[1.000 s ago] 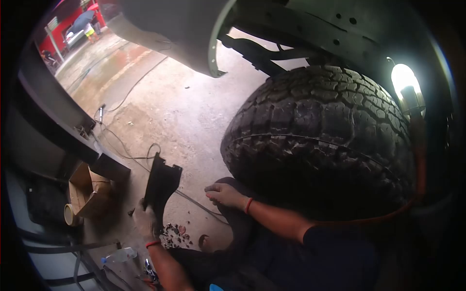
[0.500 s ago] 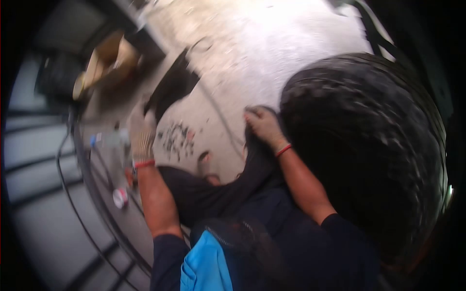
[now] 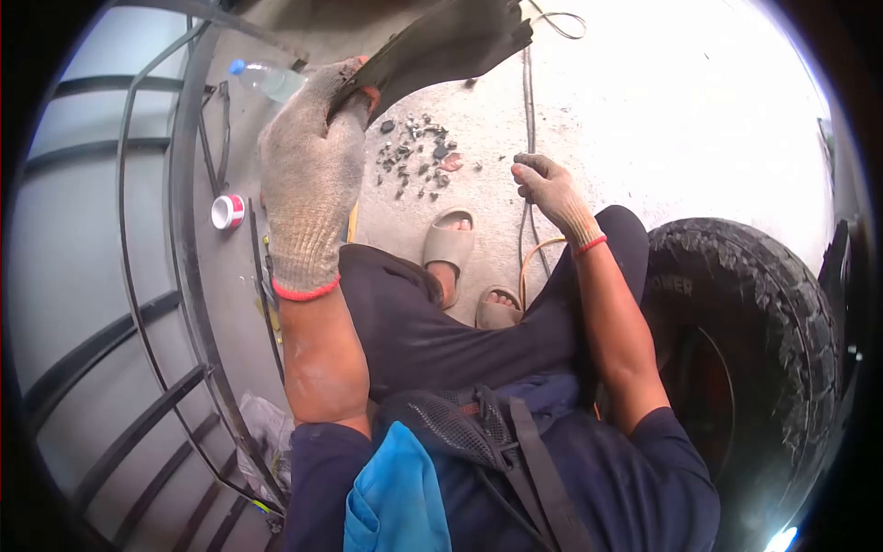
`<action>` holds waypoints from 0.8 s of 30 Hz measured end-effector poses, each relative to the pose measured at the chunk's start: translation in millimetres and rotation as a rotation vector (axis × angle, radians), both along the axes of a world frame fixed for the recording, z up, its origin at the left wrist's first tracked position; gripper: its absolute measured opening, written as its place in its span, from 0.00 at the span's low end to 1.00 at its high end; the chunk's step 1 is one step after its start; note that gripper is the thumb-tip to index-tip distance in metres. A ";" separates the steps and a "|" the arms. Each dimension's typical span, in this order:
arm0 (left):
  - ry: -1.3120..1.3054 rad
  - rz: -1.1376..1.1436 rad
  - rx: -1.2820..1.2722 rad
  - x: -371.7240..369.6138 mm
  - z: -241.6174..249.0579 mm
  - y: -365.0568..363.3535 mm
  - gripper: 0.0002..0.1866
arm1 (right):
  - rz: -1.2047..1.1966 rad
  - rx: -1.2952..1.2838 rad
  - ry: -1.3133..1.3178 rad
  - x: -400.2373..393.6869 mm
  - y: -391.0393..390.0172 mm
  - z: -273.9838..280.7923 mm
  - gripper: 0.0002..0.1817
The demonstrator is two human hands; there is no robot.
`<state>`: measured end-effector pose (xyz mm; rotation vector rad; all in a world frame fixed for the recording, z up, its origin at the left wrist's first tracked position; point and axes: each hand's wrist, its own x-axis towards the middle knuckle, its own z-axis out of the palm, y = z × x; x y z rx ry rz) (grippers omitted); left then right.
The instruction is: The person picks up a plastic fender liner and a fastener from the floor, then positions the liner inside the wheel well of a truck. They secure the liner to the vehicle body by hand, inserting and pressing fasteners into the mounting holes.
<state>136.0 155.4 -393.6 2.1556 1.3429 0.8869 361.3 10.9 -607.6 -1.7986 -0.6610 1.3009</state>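
Note:
My left hand (image 3: 317,161), in a knitted work glove with a red cuff, grips one end of a dark, curved flat sheet (image 3: 441,46) that looks like rubber. Its far edge is ragged, and part of it runs past the top of the view. My right hand (image 3: 552,191), gloved alike, hangs in front of my knee with its fingertips drawn together. Whether anything small is between them I cannot make out. Black scraps (image 3: 418,156) lie scattered on the floor between and beyond my hands.
A large worn tyre (image 3: 754,313) stands close on my right. On my left are a metal frame (image 3: 189,230), a plastic bottle (image 3: 267,78) and a white-and-pink roll (image 3: 227,212). A cable (image 3: 529,110) crosses the floor past my sandals (image 3: 449,241).
My view has turned and become sharper. My left hand has brought the dark sheet higher and nearer, swinging it rightward. My right hand has come away from beside my knee.

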 end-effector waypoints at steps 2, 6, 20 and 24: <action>-0.007 -0.005 -0.017 -6.6 -1.2 3.7 0.14 | -0.051 -0.023 0.164 -5.1 7.3 -28.2 0.24; -0.012 0.027 -0.007 -10.0 3.7 6.9 0.14 | 0.060 -0.136 0.121 -37.9 -0.3 -67.5 0.23; -0.002 0.013 0.006 -7.3 -7.3 19.9 0.13 | 0.108 -0.350 0.111 -35.2 -9.9 -107.2 0.24; 0.105 0.008 0.072 -4.5 -5.9 20.9 0.16 | 0.148 -0.379 0.037 -35.3 -11.8 -114.6 0.23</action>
